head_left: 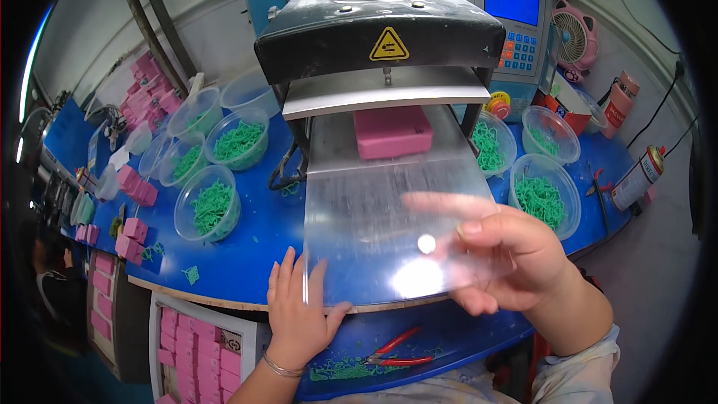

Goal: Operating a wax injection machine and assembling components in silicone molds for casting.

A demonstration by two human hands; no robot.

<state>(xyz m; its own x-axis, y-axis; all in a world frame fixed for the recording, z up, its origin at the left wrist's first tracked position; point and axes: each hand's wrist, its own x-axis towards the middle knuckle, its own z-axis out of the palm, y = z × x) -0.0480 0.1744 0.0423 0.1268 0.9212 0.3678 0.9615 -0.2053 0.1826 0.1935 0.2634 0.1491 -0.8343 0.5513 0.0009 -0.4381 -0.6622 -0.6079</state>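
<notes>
A clear plastic sheet point(374, 232) stretches from beneath the press toward me, with my right hand point(516, 254) closed on its near right part, index finger extended across it. A pink block point(393, 133) lies under the press's metal plate point(385, 93), at the far end of the sheet. My left hand point(303, 307) rests open at the front edge of the blue table point(269, 269), fingers stretched beside and partly behind the sheet's near left corner. Below the table edge, red-handled pliers point(396, 352) lie among green scraps on a blue tray point(351, 389).
Tubs of green pieces point(209, 209) flank the press. A control panel point(511, 22), red stop button point(499, 108), pink fan point(574, 34) and spray can point(639, 176) are at right. Pink blocks point(134, 187) sit at left and in a lower container point(198, 359). Another person point(52, 277) is far left.
</notes>
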